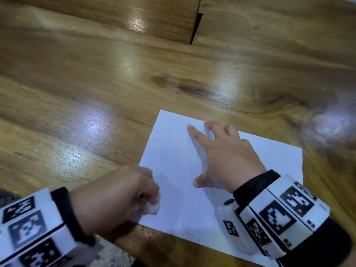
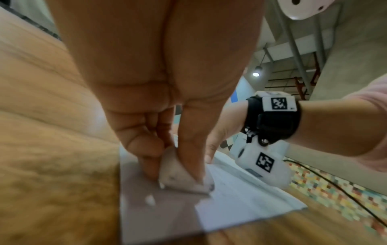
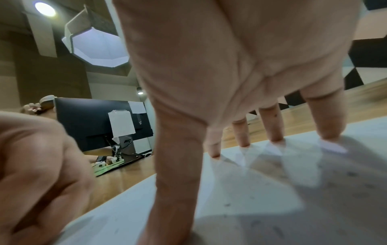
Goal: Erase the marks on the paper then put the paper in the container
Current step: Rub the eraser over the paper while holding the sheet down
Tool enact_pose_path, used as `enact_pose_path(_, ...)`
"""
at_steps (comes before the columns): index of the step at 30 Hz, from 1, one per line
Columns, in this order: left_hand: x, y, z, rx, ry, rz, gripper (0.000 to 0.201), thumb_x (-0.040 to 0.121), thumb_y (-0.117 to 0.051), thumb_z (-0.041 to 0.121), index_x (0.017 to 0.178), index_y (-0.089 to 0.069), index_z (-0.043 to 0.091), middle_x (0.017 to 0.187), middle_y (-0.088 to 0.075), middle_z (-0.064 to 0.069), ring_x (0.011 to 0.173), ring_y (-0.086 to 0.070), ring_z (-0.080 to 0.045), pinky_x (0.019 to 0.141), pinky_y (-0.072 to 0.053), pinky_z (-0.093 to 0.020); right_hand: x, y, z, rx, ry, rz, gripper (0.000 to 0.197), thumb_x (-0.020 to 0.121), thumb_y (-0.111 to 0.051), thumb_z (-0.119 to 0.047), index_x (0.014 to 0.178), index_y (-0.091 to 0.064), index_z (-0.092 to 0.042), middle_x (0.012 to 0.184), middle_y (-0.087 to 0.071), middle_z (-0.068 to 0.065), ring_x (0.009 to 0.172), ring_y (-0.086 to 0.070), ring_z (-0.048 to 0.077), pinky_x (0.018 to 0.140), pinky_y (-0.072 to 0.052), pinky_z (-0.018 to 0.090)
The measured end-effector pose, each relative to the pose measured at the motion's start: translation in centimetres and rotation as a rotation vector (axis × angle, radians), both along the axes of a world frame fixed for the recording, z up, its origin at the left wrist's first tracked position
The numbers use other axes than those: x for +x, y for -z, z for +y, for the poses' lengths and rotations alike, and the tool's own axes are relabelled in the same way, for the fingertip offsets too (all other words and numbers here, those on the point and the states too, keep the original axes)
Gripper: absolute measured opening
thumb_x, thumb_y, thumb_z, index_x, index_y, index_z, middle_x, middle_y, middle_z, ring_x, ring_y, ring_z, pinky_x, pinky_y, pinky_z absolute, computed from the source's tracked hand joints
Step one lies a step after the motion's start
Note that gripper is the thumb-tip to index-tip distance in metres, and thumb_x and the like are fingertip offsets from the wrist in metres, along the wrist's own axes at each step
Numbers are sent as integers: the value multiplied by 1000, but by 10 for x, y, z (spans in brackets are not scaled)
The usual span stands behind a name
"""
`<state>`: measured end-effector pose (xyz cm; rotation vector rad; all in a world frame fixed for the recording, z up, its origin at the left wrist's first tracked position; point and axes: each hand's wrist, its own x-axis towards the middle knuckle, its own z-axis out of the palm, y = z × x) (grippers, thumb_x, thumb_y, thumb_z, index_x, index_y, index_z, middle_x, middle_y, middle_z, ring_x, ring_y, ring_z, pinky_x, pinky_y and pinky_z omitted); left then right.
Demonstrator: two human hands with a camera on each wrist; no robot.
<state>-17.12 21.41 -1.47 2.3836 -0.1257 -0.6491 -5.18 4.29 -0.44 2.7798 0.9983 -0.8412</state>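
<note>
Glossy wooden boards make up the table, its near edge running just below the person's wrists, with a speckled floor showing beneath it. Nearest of all sit the two wrist-worn camera rigs with black-and-white tags. Just past them, the left hand is curled tight: its thumb and fingers pinch a small white eraser, grubby at its working corner, and press it down onto the near left corner of the paper. A few pale crumbs lie on the sheet beside the eraser in the left wrist view.

To the right, the right hand rests flat on the paper with its fingers spread and straight, the fingertips and thumb pinning the sheet to the table. It grips nothing.

The paper lies with its long axis running from the near right toward the far left, one corner pointing away across the table. Small dark specks dot it near the right thumb and along the near side; faint grey smears show toward the middle. I judge the erasing step unfinished. The eraser sits at the sheet's left edge, so the remaining specks lie to its right, toward the bracing hand, and the left hand is the one placed to reach them.

Farther off, the table stretches bare of any container in these views; a raised wooden ledge crosses the far side.
</note>
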Motion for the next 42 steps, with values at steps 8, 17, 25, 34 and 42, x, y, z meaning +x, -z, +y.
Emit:
enact_pose_path(8,93,-11,13,79,-399,-223,14,70,-73,26,81,-70,17,67,-65,-2,57,-53,-14,52,-37,-15,6,-2,7,-68,-11,-18,122,59,-76,-59,146,9,-41,142,-10,-5,126,-17,23,96,-33,41)
enact_pose_path(17,103,-8,3,208,-194,-148,16,73,-68,16,60,-61,24,58,-55,9,55,-48,-8,47,-33,-4,7,0,7,-97,-11,-25,124,58,-78,-59,145,9,-42,141,-11,-5,125,-17,24,95,-32,42)
enact_pose_path(25,135,-17,4,201,-211,-132,11,69,-71,10,77,-65,13,58,-55,7,55,-48,-10,56,-38,-21,8,1,8,-124,-12,-14,126,59,-77,-60,145,14,-42,142,-10,-5,125,-16,25,96,-32,42)
enact_pose_path(34,96,-19,5,241,-40,88,8,69,-70,16,70,-64,21,69,-66,-2,61,-52,-15,58,-40,-21,8,1,8,-113,-14,-20,125,59,-77,-60,145,11,-43,142,-10,-5,126,-16,25,95,-31,42)
enact_pose_path(42,114,-11,9,245,-233,-156,16,73,-66,11,62,-59,20,63,-61,-2,56,-49,-15,48,-34,-15,9,-1,9,-123,-19,-18,124,59,-76,-61,144,13,-43,141,-10,-5,126,-16,24,97,-32,42)
